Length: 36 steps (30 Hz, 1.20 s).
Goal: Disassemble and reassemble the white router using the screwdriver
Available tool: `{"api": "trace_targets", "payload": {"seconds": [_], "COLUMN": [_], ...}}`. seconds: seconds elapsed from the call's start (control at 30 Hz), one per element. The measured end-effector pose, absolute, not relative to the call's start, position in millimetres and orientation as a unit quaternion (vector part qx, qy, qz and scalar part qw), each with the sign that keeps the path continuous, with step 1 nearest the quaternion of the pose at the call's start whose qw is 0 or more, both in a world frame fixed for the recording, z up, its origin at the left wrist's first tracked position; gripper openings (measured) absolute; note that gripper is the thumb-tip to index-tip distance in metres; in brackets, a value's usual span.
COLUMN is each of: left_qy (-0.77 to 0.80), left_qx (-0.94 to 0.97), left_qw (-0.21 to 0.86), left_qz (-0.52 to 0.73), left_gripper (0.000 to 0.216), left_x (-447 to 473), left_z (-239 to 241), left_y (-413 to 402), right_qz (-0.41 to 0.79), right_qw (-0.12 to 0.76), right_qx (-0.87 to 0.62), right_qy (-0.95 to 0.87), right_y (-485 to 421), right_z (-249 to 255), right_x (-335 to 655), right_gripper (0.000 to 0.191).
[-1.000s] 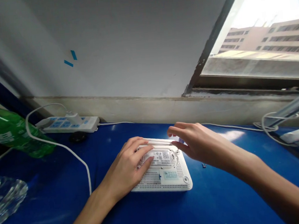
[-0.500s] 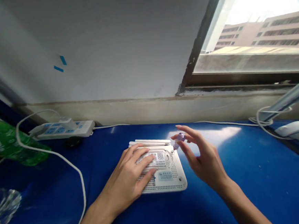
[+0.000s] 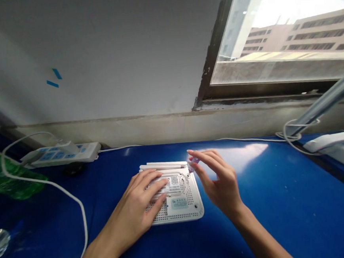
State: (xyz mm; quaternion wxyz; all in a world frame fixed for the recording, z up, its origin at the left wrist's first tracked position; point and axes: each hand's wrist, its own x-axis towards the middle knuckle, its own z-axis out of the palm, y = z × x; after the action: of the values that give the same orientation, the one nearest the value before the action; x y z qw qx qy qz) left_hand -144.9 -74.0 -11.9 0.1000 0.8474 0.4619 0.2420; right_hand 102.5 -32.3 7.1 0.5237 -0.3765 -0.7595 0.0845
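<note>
Small purple screwdriver [image 3: 193,160] in the pinching grip of the right hand [image 3: 219,183], tip over the router [image 3: 181,216].

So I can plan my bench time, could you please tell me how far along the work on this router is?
Done: the white router lies upside down, antennas folded flat. In hand: the left hand presses its underside while the right hand pinches a small purple tool at its far corner. Left: the casing still looks closed.

Count: 1 left hand [image 3: 132,211], 1 right hand [image 3: 219,185], 1 white router [image 3: 186,214], 2 antennas [image 3: 163,166], 1 small purple object [image 3: 194,160], all at 6 o'clock; 1 power strip [image 3: 61,155], 1 green bottle [image 3: 9,181], both at 9 o'clock.
</note>
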Motion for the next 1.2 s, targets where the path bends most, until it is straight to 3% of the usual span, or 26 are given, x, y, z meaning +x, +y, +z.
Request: {"api": "trace_targets", "payload": {"seconds": [0.1, 0.3, 0.57, 0.73, 0.97, 1.2], "left_qy": [0.467, 0.464, 0.469, 0.468, 0.471, 0.472], "left_qx": [0.844, 0.845, 0.847, 0.848, 0.848, 0.846], "left_qw": [0.102, 0.111, 0.112, 0.115, 0.113, 0.108], "left_qz": [0.242, 0.242, 0.226, 0.222, 0.215, 0.222], "left_gripper": [0.032, 0.035, 0.036, 0.036, 0.037, 0.036], "left_x": [-144.3, -143.3, -143.6, -143.6, -143.7, -143.2], "left_z": [-11.3, -10.4, -6.8, -8.5, -7.5, -9.2], "left_y": [-74.7, -75.4, -77.5, -77.4, -77.1, -76.6], "right_qz": [0.051, 0.099, 0.053, 0.105, 0.09, 0.129], "right_qw": [0.522, 0.493, 0.528, 0.498, 0.521, 0.49], "right_qx": [-0.404, -0.355, -0.388, -0.351, -0.389, -0.35], "right_qy": [-0.75, -0.788, -0.754, -0.786, -0.754, -0.788], "right_y": [-31.3, -31.2, -28.3, -29.2, -28.1, -27.8], "right_z": [5.7, 7.4, 8.4, 9.4, 7.7, 8.4], "right_x": [99.3, 99.1, 92.4, 96.8, 95.2, 100.6], "right_gripper": [0.032, 0.053, 0.028, 0.049, 0.018, 0.05]}}
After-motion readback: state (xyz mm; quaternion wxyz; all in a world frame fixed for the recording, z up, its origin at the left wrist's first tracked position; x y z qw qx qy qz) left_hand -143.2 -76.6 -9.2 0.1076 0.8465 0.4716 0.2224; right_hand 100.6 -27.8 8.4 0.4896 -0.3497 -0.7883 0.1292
